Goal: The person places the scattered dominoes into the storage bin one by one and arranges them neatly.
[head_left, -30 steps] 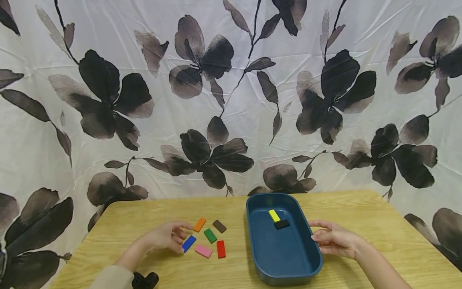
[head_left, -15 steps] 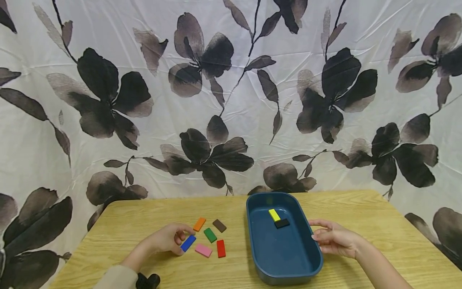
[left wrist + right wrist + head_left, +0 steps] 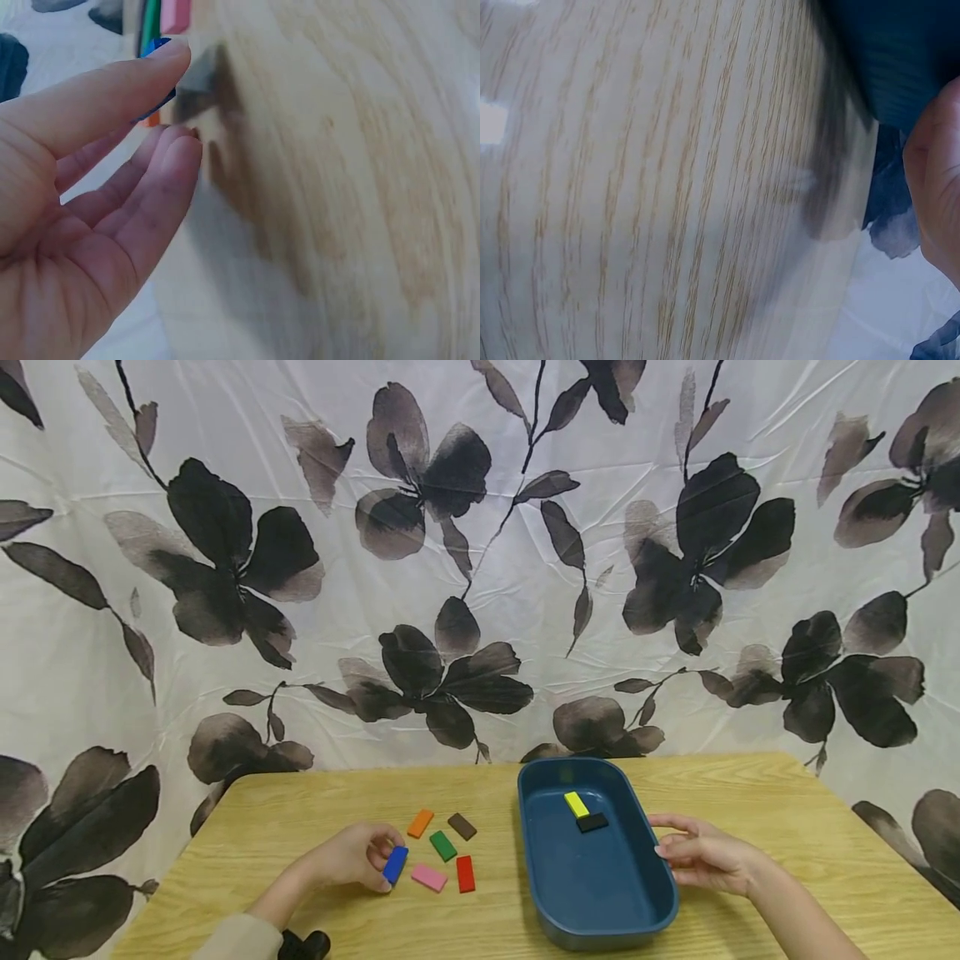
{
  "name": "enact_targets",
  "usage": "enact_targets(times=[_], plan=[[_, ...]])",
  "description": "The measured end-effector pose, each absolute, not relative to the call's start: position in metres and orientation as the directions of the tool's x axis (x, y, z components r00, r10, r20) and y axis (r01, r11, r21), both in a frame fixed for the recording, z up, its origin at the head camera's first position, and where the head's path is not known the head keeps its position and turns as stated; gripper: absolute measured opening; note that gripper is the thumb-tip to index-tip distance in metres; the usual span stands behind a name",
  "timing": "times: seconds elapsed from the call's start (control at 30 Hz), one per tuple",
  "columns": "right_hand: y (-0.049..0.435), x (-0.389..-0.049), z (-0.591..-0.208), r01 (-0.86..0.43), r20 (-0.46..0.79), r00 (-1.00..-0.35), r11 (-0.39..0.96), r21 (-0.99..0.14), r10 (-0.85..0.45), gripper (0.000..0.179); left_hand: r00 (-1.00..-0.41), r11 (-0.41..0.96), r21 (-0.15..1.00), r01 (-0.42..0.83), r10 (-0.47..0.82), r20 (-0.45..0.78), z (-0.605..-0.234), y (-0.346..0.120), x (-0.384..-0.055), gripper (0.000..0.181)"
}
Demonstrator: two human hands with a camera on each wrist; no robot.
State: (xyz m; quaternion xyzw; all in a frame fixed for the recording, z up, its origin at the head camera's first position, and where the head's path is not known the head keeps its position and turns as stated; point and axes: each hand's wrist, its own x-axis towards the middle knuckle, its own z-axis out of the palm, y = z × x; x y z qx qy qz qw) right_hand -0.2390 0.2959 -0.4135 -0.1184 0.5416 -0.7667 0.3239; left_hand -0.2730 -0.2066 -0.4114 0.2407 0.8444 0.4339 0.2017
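Observation:
In the head view my left hand (image 3: 352, 857) pinches a blue block (image 3: 395, 865) between thumb and fingertips, the block tilted up from how it lay. The left wrist view shows the thumb on the blue block (image 3: 159, 46), much of it hidden behind the thumb. Close to that hand lie orange (image 3: 421, 823), green (image 3: 443, 846), brown (image 3: 462, 827), pink (image 3: 429, 877) and red (image 3: 466, 874) blocks. My right hand (image 3: 705, 855) touches the right side of a dark blue bin (image 3: 600, 893) with relaxed fingers, thumb tip right at the rim. Inside the bin are a yellow block (image 3: 577, 805) and a black block (image 3: 592, 822).
All of this stands on a light wooden table (image 3: 330, 802). Behind its back edge hangs a white cloth (image 3: 315, 610) with dark flowers. A black object (image 3: 303, 945) shows by the left sleeve (image 3: 240, 937).
The left thumb and fingers have closed on the blue block and tipped it up. My right hand stays at the bin's side, and the view has shifted slightly.

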Motion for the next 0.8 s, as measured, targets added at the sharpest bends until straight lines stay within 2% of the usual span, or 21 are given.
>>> enact_targets(times=[0.17,0.33,0.53,0.8], plan=[[0.298,-0.238,-0.413,0.363,-0.153,-0.749,-0.206,-0.909,-0.645,0.037,-0.818,0.524,0.824,0.216,0.557,-0.140,-0.406,-0.207,-0.269,0.047],[0.297,-0.239,-0.413,0.365,-0.135,-0.734,-0.219,-0.905,-0.665,0.036,-0.834,0.473,0.863,0.177,0.537,-0.124,-0.403,-0.206,-0.266,0.052],[0.297,-0.238,-0.413,0.359,-0.138,-0.739,-0.212,-0.909,-0.660,0.038,-0.858,0.408,0.903,0.134,0.504,-0.101,-0.405,-0.201,-0.267,0.058],[0.296,-0.238,-0.411,0.355,-0.156,-0.754,-0.196,-0.914,-0.639,0.040,-0.871,0.363,0.921,0.139,0.488,-0.060,-0.395,-0.188,-0.263,0.062]])
